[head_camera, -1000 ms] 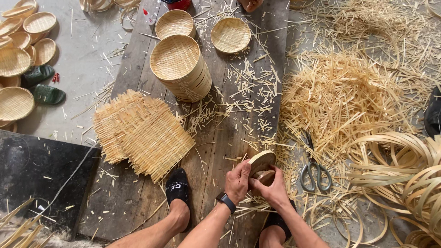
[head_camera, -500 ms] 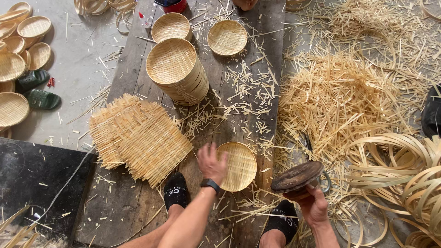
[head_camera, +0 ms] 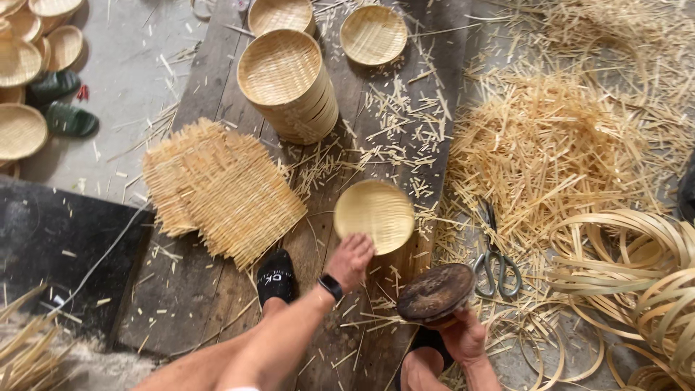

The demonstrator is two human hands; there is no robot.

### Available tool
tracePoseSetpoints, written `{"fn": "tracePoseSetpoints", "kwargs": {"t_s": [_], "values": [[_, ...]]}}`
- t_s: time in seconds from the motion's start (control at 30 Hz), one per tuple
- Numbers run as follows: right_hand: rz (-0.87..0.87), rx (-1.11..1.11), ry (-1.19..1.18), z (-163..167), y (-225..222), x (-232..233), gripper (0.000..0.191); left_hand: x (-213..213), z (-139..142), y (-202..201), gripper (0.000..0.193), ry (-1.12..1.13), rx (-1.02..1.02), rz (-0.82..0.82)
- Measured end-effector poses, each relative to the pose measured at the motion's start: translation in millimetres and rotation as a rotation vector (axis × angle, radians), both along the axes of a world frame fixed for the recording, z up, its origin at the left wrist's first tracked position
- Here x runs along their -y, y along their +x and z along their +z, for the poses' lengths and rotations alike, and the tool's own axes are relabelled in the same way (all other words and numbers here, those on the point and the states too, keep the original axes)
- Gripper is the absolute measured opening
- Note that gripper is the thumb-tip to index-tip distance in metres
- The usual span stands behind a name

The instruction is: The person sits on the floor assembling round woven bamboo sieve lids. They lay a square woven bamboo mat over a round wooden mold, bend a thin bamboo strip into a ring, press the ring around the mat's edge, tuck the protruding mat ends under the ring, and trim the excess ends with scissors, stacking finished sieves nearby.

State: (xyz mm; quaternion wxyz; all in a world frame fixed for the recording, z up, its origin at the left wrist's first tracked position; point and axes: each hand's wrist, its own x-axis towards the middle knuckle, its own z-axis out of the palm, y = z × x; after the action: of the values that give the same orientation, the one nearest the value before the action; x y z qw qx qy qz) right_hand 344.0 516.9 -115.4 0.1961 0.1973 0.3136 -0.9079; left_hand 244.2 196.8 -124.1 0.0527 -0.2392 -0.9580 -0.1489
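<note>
Since the earlier frame, little has shifted: the left hand (head_camera: 350, 258) is kept spread, touching the tray (head_camera: 373, 216), a shallow round woven bamboo dish lying mid-plank (head_camera: 217, 304). The right hand (head_camera: 463, 337) is closed around a dark, worn wooden disc (head_camera: 435, 292), held off the right plank edge. Loose slippery splints (head_camera: 391, 123) could let the tray slide; sharp strip ends may snag fingers.

Single head-mounted view, looking steeply down from above the seated person. It faces along the plank (head_camera: 217, 304) away from the body, at moderate range. Forearms enter at the bottom edge.
</note>
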Motion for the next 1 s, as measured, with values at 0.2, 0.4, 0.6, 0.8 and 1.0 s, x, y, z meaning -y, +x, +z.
{"fn": "tracePoseSetpoints", "kwargs": {"t_s": [0.2, 0.4, 0.6, 0.8, 1.0], "values": [[0.157, -0.037, 0.026, -32.6, 20.3, 13.6, 0.07, 96.3, 107.5, -143.6, 0.043, -0.538, -0.556, -0.114], [0.203, 0.008, 0.085, -26.7, 14.7, 11.4, 0.081, 175.4, 169.9, -261.7, 0.027, -0.084, -0.629, 0.242], [0.203, 0.075, 0.052, -33.5, 18.9, 6.1, 0.09, 182.2, 176.3, -275.4, 0.024, -0.064, -0.037, 0.416], [0.23, 0.079, 0.078, -40.6, 20.8, -0.1, 0.092, 175.5, 198.5, -267.1, 0.018, -0.098, 0.165, 0.438], [0.209, 0.075, 0.026, -22.3, 6.8, 11.2, 0.077, 175.4, 176.0, -265.0, 0.027, -0.133, -0.091, 0.406]]}}
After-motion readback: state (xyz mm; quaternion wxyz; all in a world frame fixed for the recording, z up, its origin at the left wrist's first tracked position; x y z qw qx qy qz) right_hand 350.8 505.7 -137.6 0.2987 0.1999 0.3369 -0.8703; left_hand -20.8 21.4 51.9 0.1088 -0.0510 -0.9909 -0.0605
